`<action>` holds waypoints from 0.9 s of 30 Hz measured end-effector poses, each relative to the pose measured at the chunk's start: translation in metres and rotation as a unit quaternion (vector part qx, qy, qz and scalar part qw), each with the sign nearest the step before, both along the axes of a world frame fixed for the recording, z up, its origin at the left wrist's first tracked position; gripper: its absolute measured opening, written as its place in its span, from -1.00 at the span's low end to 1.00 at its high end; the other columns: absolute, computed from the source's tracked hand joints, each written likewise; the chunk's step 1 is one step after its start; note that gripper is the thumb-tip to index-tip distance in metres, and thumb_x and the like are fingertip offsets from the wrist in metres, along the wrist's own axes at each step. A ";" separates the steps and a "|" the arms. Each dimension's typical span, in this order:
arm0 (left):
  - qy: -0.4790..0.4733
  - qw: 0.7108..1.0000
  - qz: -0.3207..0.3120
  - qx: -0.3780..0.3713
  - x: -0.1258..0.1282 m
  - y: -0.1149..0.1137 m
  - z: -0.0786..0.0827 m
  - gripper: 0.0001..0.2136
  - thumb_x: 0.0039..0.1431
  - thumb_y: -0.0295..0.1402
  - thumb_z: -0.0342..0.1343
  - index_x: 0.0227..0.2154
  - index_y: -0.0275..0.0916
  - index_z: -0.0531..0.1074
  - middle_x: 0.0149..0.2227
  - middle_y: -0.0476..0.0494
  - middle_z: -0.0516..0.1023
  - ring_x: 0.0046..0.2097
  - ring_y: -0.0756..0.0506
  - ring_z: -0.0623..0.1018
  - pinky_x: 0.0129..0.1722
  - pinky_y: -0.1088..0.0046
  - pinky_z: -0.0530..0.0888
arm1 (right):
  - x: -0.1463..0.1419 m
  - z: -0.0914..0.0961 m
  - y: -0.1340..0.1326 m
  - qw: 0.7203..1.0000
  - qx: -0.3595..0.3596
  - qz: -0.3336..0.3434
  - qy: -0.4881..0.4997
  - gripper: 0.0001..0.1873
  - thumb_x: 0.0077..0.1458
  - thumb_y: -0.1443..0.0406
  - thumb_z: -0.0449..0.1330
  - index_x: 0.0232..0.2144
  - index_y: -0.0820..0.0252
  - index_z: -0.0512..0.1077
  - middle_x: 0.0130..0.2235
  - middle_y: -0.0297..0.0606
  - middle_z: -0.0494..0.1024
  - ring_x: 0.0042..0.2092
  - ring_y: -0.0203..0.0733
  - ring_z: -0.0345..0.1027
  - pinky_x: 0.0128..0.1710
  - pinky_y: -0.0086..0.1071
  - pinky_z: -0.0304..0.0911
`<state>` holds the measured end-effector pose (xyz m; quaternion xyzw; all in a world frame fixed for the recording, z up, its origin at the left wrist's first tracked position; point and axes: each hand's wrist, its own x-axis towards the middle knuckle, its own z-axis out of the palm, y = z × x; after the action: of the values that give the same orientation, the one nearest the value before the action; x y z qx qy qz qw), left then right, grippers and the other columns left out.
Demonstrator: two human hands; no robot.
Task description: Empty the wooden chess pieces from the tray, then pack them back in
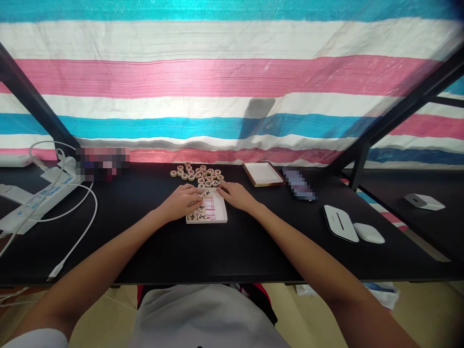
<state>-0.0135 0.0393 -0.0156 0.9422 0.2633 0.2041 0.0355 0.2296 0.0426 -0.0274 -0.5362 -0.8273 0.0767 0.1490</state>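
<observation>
We are resting our left hand [181, 202] on the near-left part of the small white square board with red grid lines [218, 211], its fingers curling over the round pale wooden discs with dark markings [200, 210] lying there; whether they are pinching one we cannot tell; our right hand [235, 195] is lying palm down at the board's far right corner, fingers stretching towards the loose heap of like discs [197, 174] just behind it on the black table [145, 241], its grip likewise unclear; we are judging the step as setting discs onto the board, few being placed so far; the next move is calling for a fine pinch on one disc without nudging neighbours; a wooden-rimmed white tray [263, 174] is sitting apart, rightward.
</observation>
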 end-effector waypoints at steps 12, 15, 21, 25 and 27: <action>0.041 0.994 -0.094 0.043 0.001 -0.016 0.009 -0.72 0.28 -0.22 -0.07 -0.33 -0.21 0.52 -0.23 -0.08 0.59 -0.13 -0.09 0.46 -0.02 0.36 0.25 | -0.002 0.002 -0.002 1.000 -0.003 -0.004 -0.009 -0.72 0.27 0.21 -0.06 -0.26 0.21 0.40 -0.28 -0.20 0.53 -0.24 -0.21 0.39 -0.27 -0.45 0.09; 0.028 0.995 -0.093 0.019 0.001 -0.016 0.012 -0.72 0.29 -0.22 -0.07 -0.31 -0.23 0.51 -0.23 -0.10 0.57 -0.13 -0.09 0.46 -0.03 0.37 0.27 | -0.002 0.002 -0.001 1.000 -0.005 -0.001 -0.007 -0.72 0.28 0.21 -0.07 -0.26 0.21 0.40 -0.28 -0.20 0.53 -0.24 -0.22 0.39 -0.27 -0.45 0.09; -0.055 0.998 0.039 0.001 -0.016 0.009 0.008 -0.72 0.31 -0.27 -0.12 -0.21 -0.24 0.47 -0.18 -0.15 0.54 -0.10 -0.10 0.45 -0.02 0.33 0.33 | -0.002 0.003 -0.002 1.000 -0.007 0.001 -0.005 -0.72 0.28 0.21 -0.07 -0.27 0.21 0.39 -0.29 -0.21 0.52 -0.23 -0.20 0.38 -0.28 -0.44 0.09; -0.054 0.985 0.160 0.021 -0.034 0.037 -0.007 -0.70 0.27 -0.37 -0.16 -0.09 -0.26 0.43 -0.08 -0.20 0.50 0.00 -0.16 0.40 0.04 0.24 0.33 | -0.002 0.006 -0.003 1.000 -0.012 0.000 -0.009 -0.73 0.28 0.21 -0.07 -0.28 0.20 0.38 -0.29 -0.20 0.53 -0.22 -0.19 0.39 -0.28 -0.44 0.09; -0.023 0.982 0.187 0.018 -0.039 0.047 -0.015 -0.67 0.25 -0.38 -0.15 0.00 -0.29 0.38 0.03 -0.23 0.44 0.07 -0.19 0.37 0.07 0.21 0.31 | -0.003 0.006 -0.004 1.000 -0.014 -0.001 -0.011 -0.73 0.28 0.22 -0.07 -0.28 0.21 0.38 -0.29 -0.20 0.52 -0.23 -0.20 0.39 -0.28 -0.44 0.09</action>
<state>-0.0522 0.0858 -0.0302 0.8721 0.4298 0.2332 -0.0146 0.2271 0.0390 -0.0210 -0.5398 -0.8273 0.0818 0.1324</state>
